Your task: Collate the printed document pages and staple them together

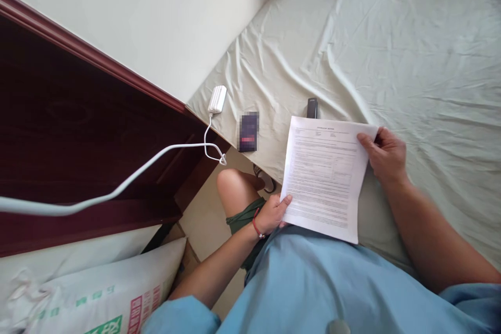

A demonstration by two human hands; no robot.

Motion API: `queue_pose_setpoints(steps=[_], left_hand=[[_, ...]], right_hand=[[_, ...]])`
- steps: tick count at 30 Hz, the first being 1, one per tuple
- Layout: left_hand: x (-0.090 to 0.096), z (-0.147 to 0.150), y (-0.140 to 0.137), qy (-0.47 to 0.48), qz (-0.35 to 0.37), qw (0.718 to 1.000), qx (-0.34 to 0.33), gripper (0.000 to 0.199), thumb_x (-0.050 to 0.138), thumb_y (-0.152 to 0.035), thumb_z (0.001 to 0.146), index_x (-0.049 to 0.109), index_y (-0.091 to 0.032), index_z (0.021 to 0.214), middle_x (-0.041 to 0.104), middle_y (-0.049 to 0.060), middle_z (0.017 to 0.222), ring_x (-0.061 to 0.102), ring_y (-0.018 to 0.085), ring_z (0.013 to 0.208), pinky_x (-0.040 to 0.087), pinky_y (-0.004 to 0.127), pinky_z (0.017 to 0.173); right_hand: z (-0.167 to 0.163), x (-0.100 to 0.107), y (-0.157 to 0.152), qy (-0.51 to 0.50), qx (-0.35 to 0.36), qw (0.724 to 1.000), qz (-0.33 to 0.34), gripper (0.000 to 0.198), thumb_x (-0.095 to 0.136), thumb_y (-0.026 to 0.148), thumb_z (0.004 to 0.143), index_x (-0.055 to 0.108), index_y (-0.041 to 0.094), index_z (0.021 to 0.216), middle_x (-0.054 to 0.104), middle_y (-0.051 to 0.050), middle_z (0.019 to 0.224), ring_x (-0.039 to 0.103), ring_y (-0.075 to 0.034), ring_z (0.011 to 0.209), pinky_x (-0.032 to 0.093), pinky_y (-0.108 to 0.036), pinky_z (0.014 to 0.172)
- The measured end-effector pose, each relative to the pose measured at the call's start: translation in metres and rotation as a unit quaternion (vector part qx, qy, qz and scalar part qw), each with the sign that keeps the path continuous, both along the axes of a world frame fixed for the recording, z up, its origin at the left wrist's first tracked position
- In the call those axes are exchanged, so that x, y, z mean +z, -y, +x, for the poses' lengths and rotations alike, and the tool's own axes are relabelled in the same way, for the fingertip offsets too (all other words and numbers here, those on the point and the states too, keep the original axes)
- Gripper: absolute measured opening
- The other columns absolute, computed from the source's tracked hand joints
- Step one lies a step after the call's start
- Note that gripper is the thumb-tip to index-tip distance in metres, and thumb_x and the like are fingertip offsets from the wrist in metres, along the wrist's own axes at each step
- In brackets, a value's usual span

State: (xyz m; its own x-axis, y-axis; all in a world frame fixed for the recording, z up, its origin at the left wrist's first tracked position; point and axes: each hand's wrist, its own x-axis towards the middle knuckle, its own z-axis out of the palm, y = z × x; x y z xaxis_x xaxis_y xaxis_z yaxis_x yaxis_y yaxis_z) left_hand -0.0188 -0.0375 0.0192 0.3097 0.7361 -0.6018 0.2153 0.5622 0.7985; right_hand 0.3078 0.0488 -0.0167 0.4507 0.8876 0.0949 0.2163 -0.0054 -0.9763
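Observation:
A white sheaf of printed paper point(321, 177) is held up in front of my body, its text too small to read. My left hand point(273, 212) pinches its lower left edge, thumb on top, with a red bracelet at the wrist. At the upper right corner, my right hand point(385, 155) grips the paper between thumb and fingers. Whether it is one sheet or several I cannot tell. Just behind the top edge, a small black object point(312, 108) lies on the bed, partly hidden by the paper.
The bed has a wrinkled pale green sheet point(422, 62). A blurred-out phone point(248, 133) and a white power strip point(217, 99) lie near its edge. A white cable point(117, 190) runs left past dark red wooden furniture point(78, 115). A printed white sack point(117, 276) stands at lower left.

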Motion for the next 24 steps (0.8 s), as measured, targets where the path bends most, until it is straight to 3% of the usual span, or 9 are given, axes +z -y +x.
queue_pose_setpoints(steps=[4, 9, 13, 17, 19, 22, 24], left_hand=[[0.007, -0.016, 0.002, 0.018, -0.064, 0.998, 0.012, 0.079, 0.083, -0.089, 0.070, 0.069, -0.012, 0.080, 0.058, -0.001, 0.053, 0.035, 0.005, 0.035, 0.018, 0.023, 0.032], [0.016, -0.025, 0.002, 0.020, -0.098, 0.995, 0.028, 0.076, 0.092, -0.082, 0.066, 0.073, -0.010, 0.085, 0.061, -0.001, 0.058, 0.033, 0.003, 0.036, 0.015, 0.023, 0.033], [0.016, -0.020, 0.005, 0.010, -0.094, 0.994, 0.059, 0.079, 0.093, -0.082, 0.062, 0.076, -0.009, 0.087, 0.062, -0.001, 0.058, 0.034, 0.002, 0.036, 0.015, 0.023, 0.033], [0.010, -0.011, 0.014, 0.015, -0.101, 0.990, 0.096, 0.081, 0.096, -0.080, 0.058, 0.077, -0.008, 0.091, 0.066, 0.001, 0.063, 0.032, 0.002, 0.036, 0.015, 0.022, 0.033], [0.006, -0.007, 0.021, 0.017, -0.105, 0.987, 0.117, 0.082, 0.097, -0.079, 0.056, 0.077, -0.008, 0.093, 0.065, 0.000, 0.063, 0.031, 0.002, 0.036, 0.016, 0.022, 0.032], [0.001, -0.002, 0.029, 0.016, -0.104, 0.984, 0.144, 0.084, 0.098, -0.080, 0.053, 0.077, -0.008, 0.091, 0.063, -0.001, 0.061, 0.031, 0.002, 0.037, 0.017, 0.021, 0.032], [-0.003, 0.001, 0.033, 0.017, -0.100, 0.984, 0.149, 0.083, 0.096, -0.082, 0.054, 0.075, -0.009, 0.086, 0.059, -0.002, 0.057, 0.029, 0.002, 0.037, 0.017, 0.021, 0.033]], right_hand=[[-0.007, 0.006, 0.003, 0.104, 0.021, 0.994, -0.010, 0.038, 0.078, 0.053, 0.088, 0.056, 0.027, 0.069, 0.048, 0.001, 0.065, 0.043, -0.018, 0.063, 0.035, -0.035, 0.058], [-0.014, 0.006, 0.003, 0.050, 0.014, 0.999, -0.007, 0.026, 0.080, 0.049, 0.084, 0.065, 0.028, 0.083, 0.061, 0.001, 0.072, 0.050, -0.018, 0.063, 0.041, -0.036, 0.061], [-0.014, 0.007, 0.006, 0.075, 0.009, 0.997, -0.014, 0.035, 0.077, 0.054, 0.088, 0.058, 0.028, 0.075, 0.055, 0.002, 0.066, 0.046, -0.018, 0.061, 0.039, -0.036, 0.060], [-0.016, 0.018, 0.009, 0.138, 0.046, 0.989, -0.004, 0.052, 0.069, 0.053, 0.097, 0.040, 0.027, 0.063, 0.042, 0.001, 0.063, 0.039, -0.018, 0.060, 0.036, -0.037, 0.060], [-0.017, 0.021, 0.010, 0.146, 0.046, 0.988, 0.017, 0.045, 0.068, 0.052, 0.097, 0.047, 0.028, 0.065, 0.049, -0.001, 0.069, 0.045, -0.019, 0.064, 0.042, -0.039, 0.064], [-0.017, 0.019, 0.007, 0.096, 0.025, 0.995, 0.011, 0.023, 0.075, 0.053, 0.091, 0.071, 0.031, 0.093, 0.059, -0.001, 0.077, 0.053, -0.020, 0.066, 0.049, -0.040, 0.068], [-0.015, 0.014, 0.005, 0.019, 0.026, 0.999, 0.008, 0.030, 0.082, 0.053, 0.085, 0.073, 0.031, 0.103, 0.060, 0.001, 0.075, 0.055, -0.020, 0.065, 0.049, -0.038, 0.065]])
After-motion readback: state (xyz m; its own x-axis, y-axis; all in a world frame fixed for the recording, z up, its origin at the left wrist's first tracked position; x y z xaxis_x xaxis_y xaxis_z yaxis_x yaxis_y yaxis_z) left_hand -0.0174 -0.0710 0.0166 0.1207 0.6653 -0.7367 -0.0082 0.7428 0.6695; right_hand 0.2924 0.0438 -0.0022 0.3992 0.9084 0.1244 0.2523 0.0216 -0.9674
